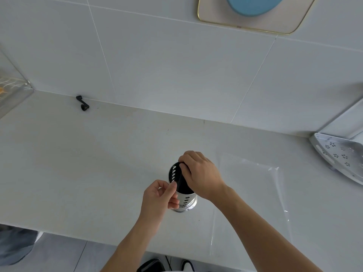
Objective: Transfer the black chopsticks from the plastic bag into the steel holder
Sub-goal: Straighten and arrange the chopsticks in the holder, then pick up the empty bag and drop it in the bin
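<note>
A perforated steel holder stands upright on the white counter, near its front edge. Black chopsticks stick down into its mouth. My right hand reaches over the rim from the right, fingers curled round the chopsticks' top ends. My left hand grips the holder's near left side, thumb by the rim. The clear plastic bag lies flat on the counter to the right of the holder; I see nothing inside it.
A small black crank-shaped part lies at the back left by the tiled wall. A white perforated corner rack sits at the right edge. A tray with a blue object hangs on the wall. The counter's front edge runs close below my arms.
</note>
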